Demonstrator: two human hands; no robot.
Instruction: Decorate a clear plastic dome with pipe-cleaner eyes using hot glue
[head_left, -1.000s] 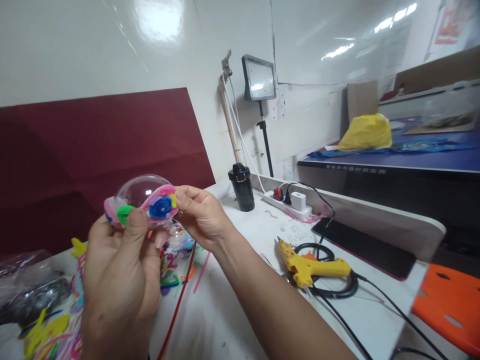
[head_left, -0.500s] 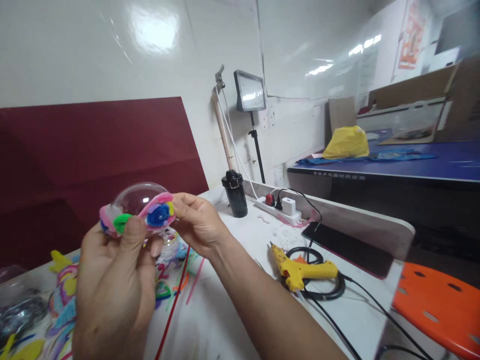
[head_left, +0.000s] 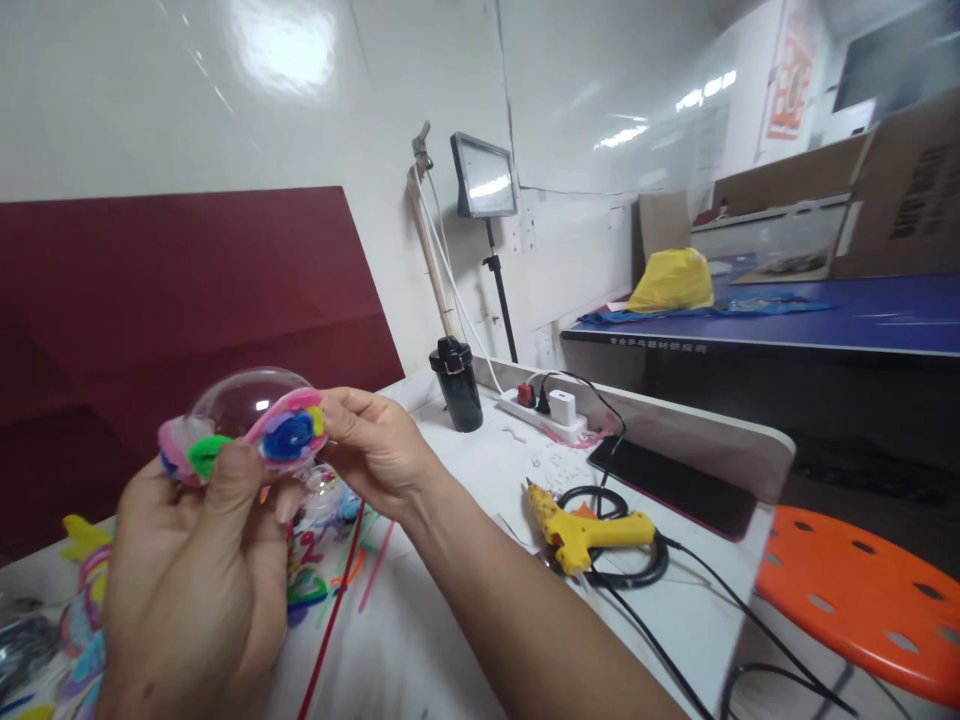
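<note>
A clear plastic dome [head_left: 251, 392] has a fuzzy pink band [head_left: 289, 405] around its lower edge, with green, blue and yellow fuzzy pieces on it. My left hand [head_left: 202, 560] grips the band from below, its thumb pressed just under the green piece [head_left: 208, 456]. At the band's right end, my right hand [head_left: 375, 440] pinches the edge by the yellow piece between thumb and fingers. Both hands hold the dome above the white table. Behind my left hand, colourful fuzzy pieces [head_left: 306, 585] lie on the table, partly hidden.
A yellow glue gun [head_left: 600, 535] lies on coiled black cable at the right, near a black phone [head_left: 675, 488]. Behind stand a black cup [head_left: 457, 385] and a white power strip [head_left: 547, 415]. A red stick [head_left: 330, 625] lies in front. An orange stool [head_left: 862, 590] is at far right.
The whole view has shifted, so the hands, the dome and the table items appear farther left. Both hands keep the same hold on the dome's band.
</note>
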